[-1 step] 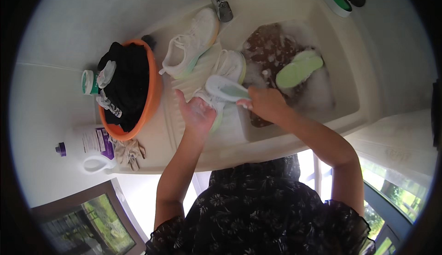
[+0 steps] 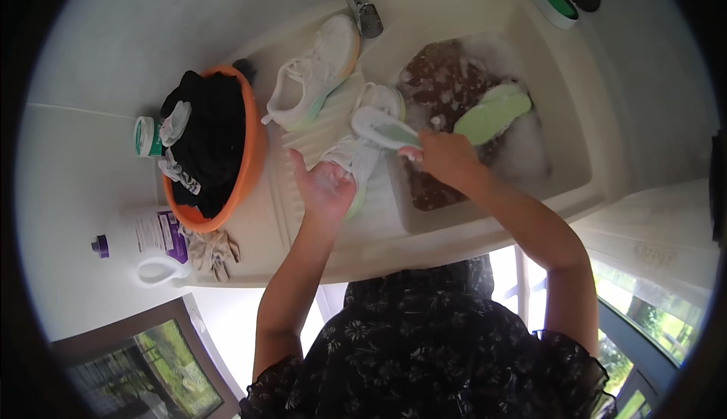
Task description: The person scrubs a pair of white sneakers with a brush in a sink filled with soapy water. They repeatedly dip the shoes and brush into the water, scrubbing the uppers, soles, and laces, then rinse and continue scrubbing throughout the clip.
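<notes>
My right hand (image 2: pixel 448 155) grips the handle of a white scrubbing brush (image 2: pixel 382 129) with a pale green inlay. The brush head is over a white sneaker (image 2: pixel 356 154) that lies on the ribbed washboard; whether the two touch, I cannot tell. At the sneaker's near end is my left hand (image 2: pixel 327 190), palm up, thumb apart, with what looks like suds on the palm. A second white sneaker (image 2: pixel 303 86) rests farther back on the washboard, below the tap. In the basin's brown, foamy water is a pale green insole-shaped piece (image 2: pixel 492 114).
The cream sink (image 2: pixel 587 116) has a metal tap (image 2: pixel 368 19) at the back. An orange tub (image 2: pixel 254 146) of dark cloth stands left, near a white-and-purple jug (image 2: pixel 163 241) and a crumpled beige cloth (image 2: pixel 214 252). A green-and-white oval brush (image 2: pixel 554 0) sits at the far right corner.
My right hand and the brush have shifted slightly right, uncovering more of the near sneaker. The left hand has stayed in place.
</notes>
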Demonstrator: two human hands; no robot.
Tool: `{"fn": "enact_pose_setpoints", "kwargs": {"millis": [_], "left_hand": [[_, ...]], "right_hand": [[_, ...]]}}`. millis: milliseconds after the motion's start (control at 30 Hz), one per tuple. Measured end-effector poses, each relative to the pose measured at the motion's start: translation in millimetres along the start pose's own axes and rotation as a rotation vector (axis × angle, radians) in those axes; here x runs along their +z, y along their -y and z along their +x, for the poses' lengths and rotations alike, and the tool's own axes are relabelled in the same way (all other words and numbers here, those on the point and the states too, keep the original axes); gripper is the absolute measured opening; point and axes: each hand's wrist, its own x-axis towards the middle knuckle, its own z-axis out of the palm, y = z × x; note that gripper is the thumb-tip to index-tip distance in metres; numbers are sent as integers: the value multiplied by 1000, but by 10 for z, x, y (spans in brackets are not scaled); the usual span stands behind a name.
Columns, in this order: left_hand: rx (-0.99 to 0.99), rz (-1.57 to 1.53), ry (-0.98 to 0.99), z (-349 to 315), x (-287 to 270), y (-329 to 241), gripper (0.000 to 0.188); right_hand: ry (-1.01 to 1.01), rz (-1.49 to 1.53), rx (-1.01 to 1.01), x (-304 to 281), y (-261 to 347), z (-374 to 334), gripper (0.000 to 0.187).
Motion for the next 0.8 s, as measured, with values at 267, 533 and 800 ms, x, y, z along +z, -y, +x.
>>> {"fn": "enact_pose_setpoints", "kwargs": {"millis": [267, 533, 800], "left_hand": [[176, 247, -726, 68, 410, 167, 93], [189, 317, -795, 143, 543, 171, 96], [253, 240, -688, 127, 444, 134, 93]], "right_hand": [[36, 115, -105, 82, 171, -177, 52], [126, 53, -194, -122, 346, -264, 45], [33, 197, -173, 242, 225, -253, 46]]}}
